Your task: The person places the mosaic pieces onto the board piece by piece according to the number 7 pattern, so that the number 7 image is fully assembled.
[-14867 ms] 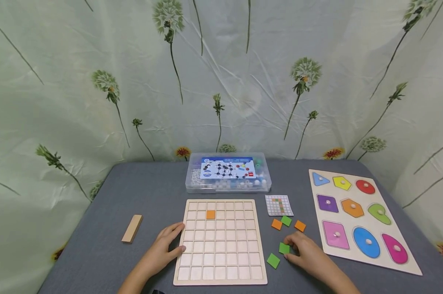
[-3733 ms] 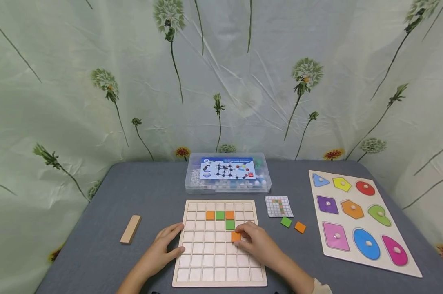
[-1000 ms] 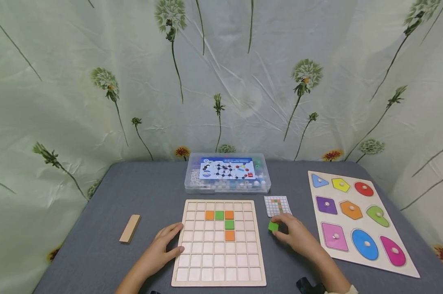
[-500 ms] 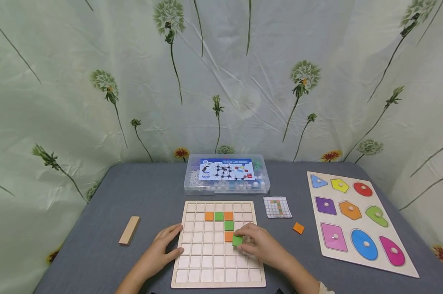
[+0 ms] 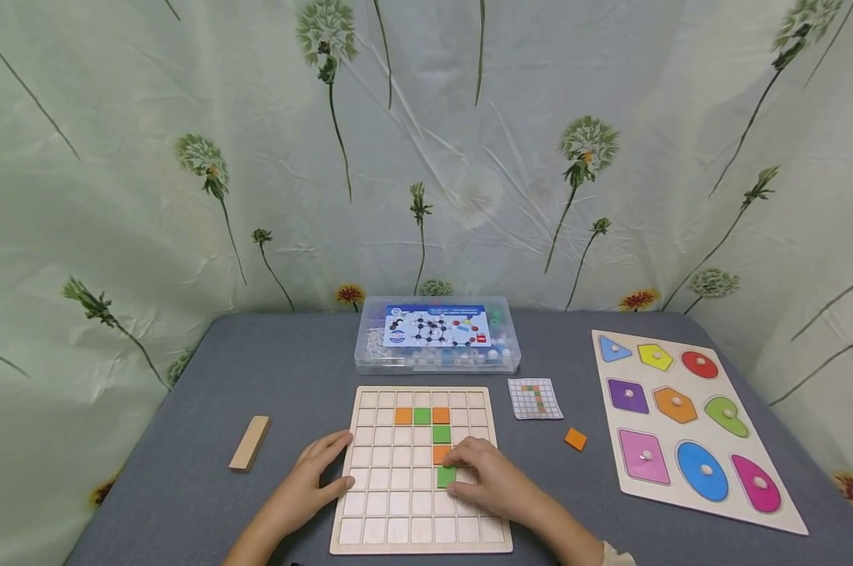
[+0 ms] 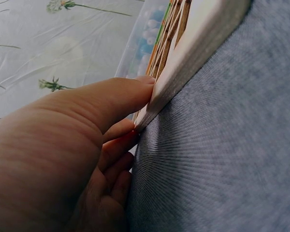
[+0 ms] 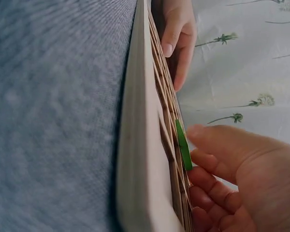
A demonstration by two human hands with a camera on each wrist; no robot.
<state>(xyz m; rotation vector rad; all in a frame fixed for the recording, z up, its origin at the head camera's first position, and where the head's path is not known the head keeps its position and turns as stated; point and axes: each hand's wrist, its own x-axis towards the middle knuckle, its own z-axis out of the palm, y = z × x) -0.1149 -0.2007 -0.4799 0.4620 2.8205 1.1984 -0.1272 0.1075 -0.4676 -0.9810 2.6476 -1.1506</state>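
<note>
A wooden grid board (image 5: 398, 511) lies on the grey table. In its cells sit a row of orange (image 5: 404, 416), green (image 5: 422, 416) and orange (image 5: 440, 415) tiles, then a green tile (image 5: 441, 434) and an orange tile (image 5: 439, 453) going down. My right hand (image 5: 468, 474) pinches another green tile (image 5: 445, 476) at the cell just below. In the right wrist view this green tile (image 7: 183, 145) stands tilted on the board (image 7: 140, 145) against my fingertips (image 7: 217, 140). My left hand (image 5: 330, 465) rests relaxed on the board's left edge, thumb (image 6: 121, 96) against the rim (image 6: 198, 48).
One loose orange tile (image 5: 575, 439) lies right of the board, below a small pattern card (image 5: 534, 398). A clear plastic box (image 5: 437, 334) stands behind the board. A shape puzzle (image 5: 613, 393) lies at the far right, a wooden block (image 5: 250, 442) at the left.
My right hand picked up the green tile from beside the card, carried it left over the board and lowered it to the cell under the orange tile. My left hand stayed put.
</note>
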